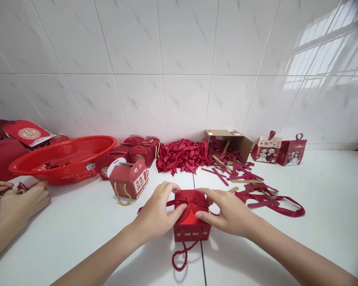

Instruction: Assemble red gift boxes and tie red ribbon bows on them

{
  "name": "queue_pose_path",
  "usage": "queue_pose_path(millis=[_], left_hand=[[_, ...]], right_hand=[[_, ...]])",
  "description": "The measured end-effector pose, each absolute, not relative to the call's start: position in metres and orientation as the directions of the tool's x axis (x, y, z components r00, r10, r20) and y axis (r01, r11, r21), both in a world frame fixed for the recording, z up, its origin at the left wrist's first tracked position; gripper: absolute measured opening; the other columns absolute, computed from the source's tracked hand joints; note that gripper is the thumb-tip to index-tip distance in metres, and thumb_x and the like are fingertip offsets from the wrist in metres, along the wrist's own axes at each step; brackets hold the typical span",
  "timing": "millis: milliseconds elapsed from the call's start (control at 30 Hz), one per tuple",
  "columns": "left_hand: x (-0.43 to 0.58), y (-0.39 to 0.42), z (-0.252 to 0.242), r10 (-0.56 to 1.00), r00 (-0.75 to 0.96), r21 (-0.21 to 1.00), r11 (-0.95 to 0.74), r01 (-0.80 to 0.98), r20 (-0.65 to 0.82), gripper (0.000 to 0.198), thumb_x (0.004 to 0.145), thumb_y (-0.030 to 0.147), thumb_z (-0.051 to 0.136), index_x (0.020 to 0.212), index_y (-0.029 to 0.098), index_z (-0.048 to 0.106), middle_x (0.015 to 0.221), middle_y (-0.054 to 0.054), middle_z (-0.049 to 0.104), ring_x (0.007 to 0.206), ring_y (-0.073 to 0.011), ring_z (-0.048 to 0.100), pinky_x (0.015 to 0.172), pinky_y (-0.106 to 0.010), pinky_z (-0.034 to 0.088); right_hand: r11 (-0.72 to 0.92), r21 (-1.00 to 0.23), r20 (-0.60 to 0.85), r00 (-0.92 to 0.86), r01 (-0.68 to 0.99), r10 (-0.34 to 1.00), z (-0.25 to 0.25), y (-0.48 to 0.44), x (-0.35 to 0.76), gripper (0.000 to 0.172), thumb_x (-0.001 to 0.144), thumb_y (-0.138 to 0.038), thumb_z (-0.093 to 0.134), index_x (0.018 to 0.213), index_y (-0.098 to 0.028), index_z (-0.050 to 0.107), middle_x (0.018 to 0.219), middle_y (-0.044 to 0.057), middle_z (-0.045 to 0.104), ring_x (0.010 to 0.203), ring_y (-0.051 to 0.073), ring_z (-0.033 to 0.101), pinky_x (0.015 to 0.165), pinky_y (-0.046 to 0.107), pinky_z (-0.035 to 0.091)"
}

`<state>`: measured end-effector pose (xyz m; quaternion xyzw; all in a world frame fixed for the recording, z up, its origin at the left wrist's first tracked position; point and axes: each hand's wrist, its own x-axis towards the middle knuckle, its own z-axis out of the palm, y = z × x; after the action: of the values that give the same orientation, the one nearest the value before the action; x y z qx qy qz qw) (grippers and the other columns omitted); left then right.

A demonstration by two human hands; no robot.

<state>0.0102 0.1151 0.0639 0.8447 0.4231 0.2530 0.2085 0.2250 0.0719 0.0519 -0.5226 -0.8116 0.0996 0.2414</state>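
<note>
A small red gift box (pixel 192 232) with gold lettering stands on the white table, its twisted red cord handle (pixel 179 264) hanging down the front. Thin dark red ribbon (pixel 191 201) crosses the top in a knot or bow. My left hand (pixel 159 208) lies against the box's left side, thumb on the lid near the ribbon. On the right side rests my right hand (pixel 226 210), its thumb on the lid and its fingers at the back corner. Both hands are curved around the box with thumb and fingers apart.
Left, another person's hands (pixel 24 200) hold a small dark red item beside a red basket (pixel 103 145). Behind are red boxes (pixel 141 153), an open box (pixel 128 180), a ribbon heap (pixel 181 155), a cardboard box (pixel 244 147) spilling strips and two printed boxes (pixel 292 153).
</note>
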Motion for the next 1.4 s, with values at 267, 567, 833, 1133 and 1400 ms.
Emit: queue_pose_path(millis=[267,567,833,1133,1400], left_hand=[[0.01,0.124,0.047,0.867,0.446,0.688,-0.462,0.559,0.22,0.034,0.078,0.032,0.058,0.106,0.023,0.042,0.11,-0.007,0.046,0.107,-0.0223,0.049,0.091,-0.04,0.045],[0.005,0.137,0.034,0.883,0.443,0.837,-0.119,0.534,-0.157,0.063,0.075,0.052,0.059,0.121,0.024,0.027,0.096,-0.001,0.042,0.078,-0.0147,0.053,0.072,-0.031,0.046],[-0.009,0.141,0.043,0.905,0.421,0.784,-0.216,0.582,-0.063,0.047,0.073,0.059,0.057,0.1,0.022,0.047,0.071,0.006,0.036,0.062,-0.0114,0.039,0.06,-0.023,0.034],[-0.038,0.164,0.071,0.706,0.566,0.627,-0.219,0.747,-0.427,0.023,0.072,0.04,0.056,0.075,0.019,0.064,0.056,0.002,0.05,0.052,-0.0113,0.039,0.046,-0.021,0.025],[-0.01,0.132,0.089,0.715,0.66,0.905,-0.092,0.415,-0.23,0.04,0.08,0.051,0.051,0.091,0.018,0.07,0.057,0.004,0.036,0.049,-0.0087,0.023,0.045,-0.022,0.021]], right_hand=[[0.469,-0.496,0.38,-0.303,0.731,0.874,0.039,0.08,0.226,0.028,0.091,-0.034,0.044,0.11,-0.021,0.06,0.089,0.007,0.062,0.08,0.019,0.059,0.069,0.032,0.047],[-0.098,-0.988,-0.113,-0.129,0.119,0.985,0.018,0.081,0.219,0.048,0.082,-0.051,0.055,0.118,-0.023,0.039,0.066,-0.007,0.044,0.047,0.008,0.04,0.043,0.02,0.033],[0.165,-0.978,0.148,-0.133,0.127,0.98,0.019,0.09,0.235,0.027,0.08,-0.037,0.06,0.088,-0.022,0.038,0.052,-0.012,0.031,0.044,0.006,0.028,0.045,0.019,0.024],[0.461,-0.15,0.518,-0.328,0.875,0.79,0.034,0.074,0.245,0.027,0.084,-0.014,0.043,0.064,-0.014,0.06,0.071,0.006,0.054,0.061,0.014,0.051,0.055,0.028,0.041],[0.604,-0.246,0.839,-0.145,0.758,0.524,0.035,0.088,0.232,0.029,0.088,-0.022,0.05,0.063,-0.016,0.063,0.074,0.006,0.057,0.052,0.009,0.047,0.045,0.023,0.04]])
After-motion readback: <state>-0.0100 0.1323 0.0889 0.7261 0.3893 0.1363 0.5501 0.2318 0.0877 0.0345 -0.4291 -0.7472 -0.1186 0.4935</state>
